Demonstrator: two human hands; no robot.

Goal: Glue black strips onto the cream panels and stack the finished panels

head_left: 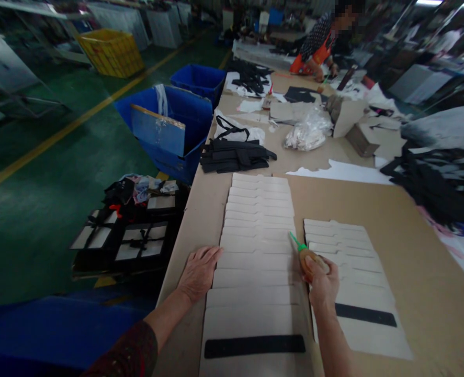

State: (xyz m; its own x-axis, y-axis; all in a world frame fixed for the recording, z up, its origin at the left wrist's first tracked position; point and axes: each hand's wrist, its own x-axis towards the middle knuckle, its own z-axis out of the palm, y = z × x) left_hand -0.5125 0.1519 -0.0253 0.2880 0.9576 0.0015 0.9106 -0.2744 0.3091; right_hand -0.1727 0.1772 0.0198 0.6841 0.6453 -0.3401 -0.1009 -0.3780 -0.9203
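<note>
A small glue bottle [313,260] with a green nozzle is gripped in my right hand [323,280]. Its tip points up and left, over the right edge of a long row of overlapping pale cardboard panels [251,293]. Beside that row's left edge, my left hand [200,269] lies flat with its fingertips touching the panels. A black strip [255,346] crosses the nearest panel. Under and beyond my right forearm is a second, shorter row of overlapping panels [357,262], also with a black strip [367,314] on its nearest panel.
Black fabric pieces [237,155] lie beyond the long row. Further back are crumpled clear plastic [310,128] and cardboard pieces [363,139]. Dark fabric [447,180] is heaped at right. Blue bins [165,123] stand left of the table. A person in an orange apron [312,55] works at the far end.
</note>
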